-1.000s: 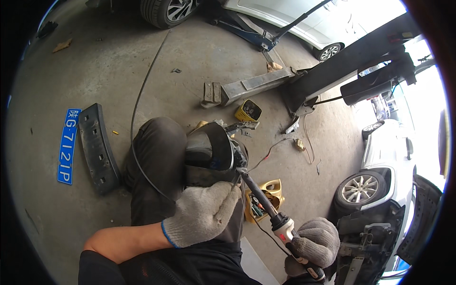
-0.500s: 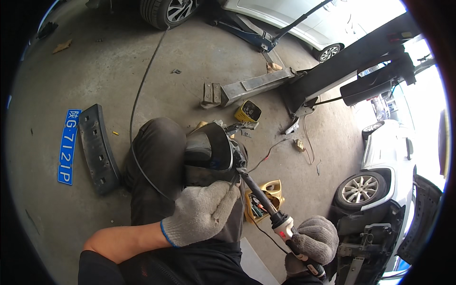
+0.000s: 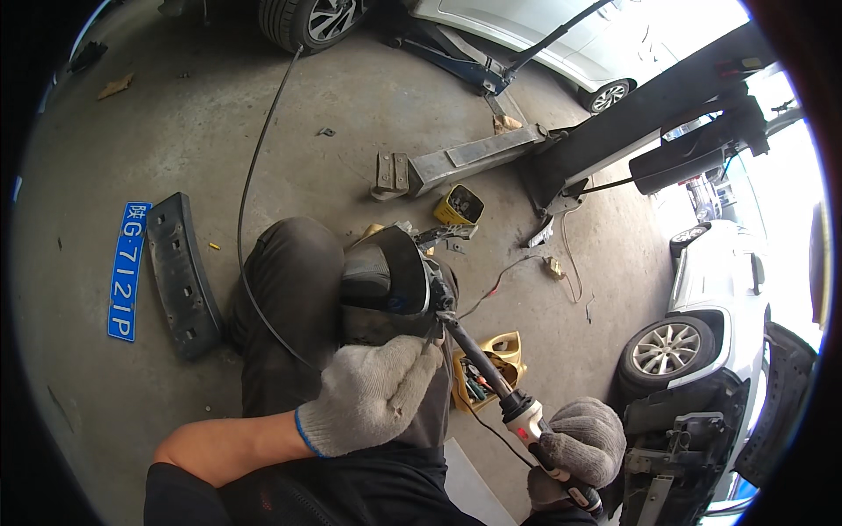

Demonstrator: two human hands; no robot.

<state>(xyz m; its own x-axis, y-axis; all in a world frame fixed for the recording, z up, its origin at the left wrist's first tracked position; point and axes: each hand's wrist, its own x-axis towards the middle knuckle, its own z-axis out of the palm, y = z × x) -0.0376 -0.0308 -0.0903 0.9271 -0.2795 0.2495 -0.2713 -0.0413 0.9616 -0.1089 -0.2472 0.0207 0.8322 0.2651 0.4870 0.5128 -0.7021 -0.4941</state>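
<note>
Across my lap lies a dark car part [image 3: 406,276] with a glossy curved panel and bracket-like ends. My right hand [image 3: 586,444], in a grey knit glove, is closed round the handle of a hot-air gun [image 3: 524,416]. Its long metal tube [image 3: 478,355] slants up to the part's lower right corner. My gloved left hand [image 3: 375,392] is closed in a pinch just below that corner. A long thin black rod [image 3: 250,175] curves from near the far tyre over my knee down to this hand, its short end showing by the fingertips near the nozzle.
On the floor at left lie a blue number plate [image 3: 129,272] and a black plate bracket [image 3: 186,276]. A yellow tub [image 3: 459,205] and a cut-open yellow jug [image 3: 500,346] of tools stand beyond my lap. A lift arm [image 3: 478,158] extends at the far side; white cars [image 3: 715,302] stand around.
The far end of the black rod has shifted slightly left near the tyre. Both hands and the hot-air gun hold almost the same place.
</note>
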